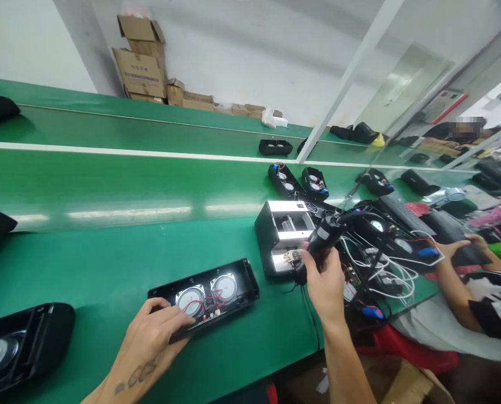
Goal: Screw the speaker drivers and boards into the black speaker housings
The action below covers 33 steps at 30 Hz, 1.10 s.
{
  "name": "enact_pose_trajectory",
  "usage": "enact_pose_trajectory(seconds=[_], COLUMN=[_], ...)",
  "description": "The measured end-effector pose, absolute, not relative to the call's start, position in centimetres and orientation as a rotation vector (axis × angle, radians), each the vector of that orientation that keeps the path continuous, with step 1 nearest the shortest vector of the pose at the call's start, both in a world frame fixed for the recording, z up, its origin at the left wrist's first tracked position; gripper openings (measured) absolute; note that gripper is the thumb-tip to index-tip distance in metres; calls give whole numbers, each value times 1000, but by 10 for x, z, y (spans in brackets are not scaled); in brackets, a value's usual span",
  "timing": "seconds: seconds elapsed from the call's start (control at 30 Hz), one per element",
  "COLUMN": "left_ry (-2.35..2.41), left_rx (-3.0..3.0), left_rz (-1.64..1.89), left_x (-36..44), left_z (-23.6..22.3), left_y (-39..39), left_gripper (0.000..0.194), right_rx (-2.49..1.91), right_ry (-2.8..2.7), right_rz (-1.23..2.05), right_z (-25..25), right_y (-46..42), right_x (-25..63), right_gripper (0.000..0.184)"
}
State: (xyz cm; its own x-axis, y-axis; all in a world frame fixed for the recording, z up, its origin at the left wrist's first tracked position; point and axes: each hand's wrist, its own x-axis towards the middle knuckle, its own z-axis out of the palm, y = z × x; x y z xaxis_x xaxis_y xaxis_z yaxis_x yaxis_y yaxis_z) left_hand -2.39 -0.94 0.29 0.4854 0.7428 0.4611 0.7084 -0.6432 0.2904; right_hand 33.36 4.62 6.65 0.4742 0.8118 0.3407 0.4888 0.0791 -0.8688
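An open black speaker housing point(242, 280) with two round silver drivers and red wires lies on the green bench point(107, 264). My left hand point(155, 331) rests on its near left corner, fingers curled over the edge. My right hand point(323, 278) is raised and wrapped round a black electric screwdriver point(323, 238), its cable hanging down. The tool sits beside a black screw-feeder box point(284, 230) with a bright lit top.
Another black speaker shell point(23, 348) lies at lower left. More open housings point(300, 182) sit on the belt beyond. A co-worker's arm point(456, 280) reaches in at right among tangled white cables. Cardboard boxes point(143, 62) stack at the back wall.
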Motion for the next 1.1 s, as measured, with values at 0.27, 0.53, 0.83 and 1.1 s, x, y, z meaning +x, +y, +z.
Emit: enact_pose_trajectory(seconds=[0.27, 0.53, 0.83, 1.1], left_ry=[1271, 1338, 1557, 1442], left_rx=[2740, 2662, 2462, 2356], left_rz=[957, 913, 770, 939], left_x=[-28, -17, -18, 8], left_z=[-10, -9, -34, -3], left_y=[4, 15, 8, 5], left_gripper=[6, 26, 20, 26], right_rx=[-1062, -901, -925, -547], right_ry=[-1067, -1100, -1209, -1231], right_rz=[688, 433, 799, 1070], right_z=[64, 120, 118, 110], right_y=[50, 73, 57, 15], right_x=[342, 331, 315, 215], right_gripper=[26, 31, 33, 28])
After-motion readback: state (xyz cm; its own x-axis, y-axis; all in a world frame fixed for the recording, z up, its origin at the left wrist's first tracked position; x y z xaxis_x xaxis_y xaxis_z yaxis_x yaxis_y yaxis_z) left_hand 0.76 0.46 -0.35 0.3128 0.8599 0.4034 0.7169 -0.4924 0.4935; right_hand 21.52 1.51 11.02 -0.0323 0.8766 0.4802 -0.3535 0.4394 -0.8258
